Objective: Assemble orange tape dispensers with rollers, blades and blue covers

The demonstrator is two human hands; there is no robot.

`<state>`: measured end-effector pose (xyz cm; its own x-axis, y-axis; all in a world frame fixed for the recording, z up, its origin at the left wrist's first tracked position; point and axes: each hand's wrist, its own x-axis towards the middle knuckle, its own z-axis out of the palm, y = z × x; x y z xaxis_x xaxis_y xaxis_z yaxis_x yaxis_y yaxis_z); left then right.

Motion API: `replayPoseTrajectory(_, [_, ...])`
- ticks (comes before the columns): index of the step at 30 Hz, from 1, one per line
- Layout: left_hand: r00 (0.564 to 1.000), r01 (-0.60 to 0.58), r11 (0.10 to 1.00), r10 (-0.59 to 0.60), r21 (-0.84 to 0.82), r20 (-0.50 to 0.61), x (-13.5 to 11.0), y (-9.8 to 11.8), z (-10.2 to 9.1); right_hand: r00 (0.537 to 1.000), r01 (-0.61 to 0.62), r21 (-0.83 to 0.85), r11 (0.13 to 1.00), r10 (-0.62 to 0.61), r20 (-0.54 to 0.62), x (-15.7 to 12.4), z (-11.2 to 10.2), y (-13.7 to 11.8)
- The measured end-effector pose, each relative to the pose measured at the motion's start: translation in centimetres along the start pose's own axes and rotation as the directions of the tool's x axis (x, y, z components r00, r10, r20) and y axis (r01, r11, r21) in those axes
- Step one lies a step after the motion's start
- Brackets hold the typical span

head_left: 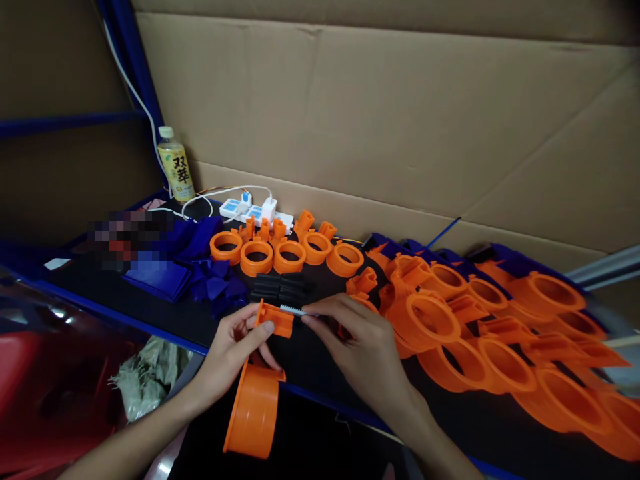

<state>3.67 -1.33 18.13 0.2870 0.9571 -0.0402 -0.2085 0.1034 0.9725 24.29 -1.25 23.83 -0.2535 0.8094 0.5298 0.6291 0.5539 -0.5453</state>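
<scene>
My left hand [250, 337] is closed around the channel-shaped end of an orange plastic part with a ring [255, 410], which hangs below it past the table's front edge. Between the thumb and fingers of my right hand [357, 333] is a thin, pale toothed strip [293, 311]. The strip's far end meets the opening of the orange channel; whether it sits inside I cannot tell. Just beyond my hands lie several black strips [277, 287] on the black tabletop.
Orange ringed parts stand in a row [273, 257] at the back, and a large pile of them [450, 333] covers the right side. Blue pieces [165, 277] lie at left. A power strip [255, 213] and a drink bottle [176, 167] stand near the cardboard wall [380, 113].
</scene>
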Motion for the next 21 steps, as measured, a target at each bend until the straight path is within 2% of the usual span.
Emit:
replayPoseTrajectory(4, [0.999, 0.007, 1.0, -0.007, -0.003, 0.031, 0.0, -0.3, 0.1, 0.999, 0.002, -0.029, 1.0, -0.001, 0.037, -0.5, 0.8, 0.2])
replayPoseTrajectory(13, [0.996, 0.062, 0.998, -0.06, -0.022, 0.067, 0.3, -0.8, -0.1, 1.0, 0.022, -0.001, 1.0, -0.022, 0.022, -0.4, 2.9, 0.6])
replayPoseTrajectory(18, [0.995, 0.097, 0.99, -0.097, -0.106, 0.005, 0.3, -0.3, -0.2, 0.993, 0.025, -0.034, 0.999, -0.021, 0.114, 0.1, 2.2, 0.6])
replayPoseTrajectory(21, [0.989, 0.113, 0.972, -0.13, -0.205, -0.071, 0.0, 0.5, -0.2, 0.992, -0.03, -0.117, 0.993, 0.044, 0.117, 0.0, 1.7, 1.0])
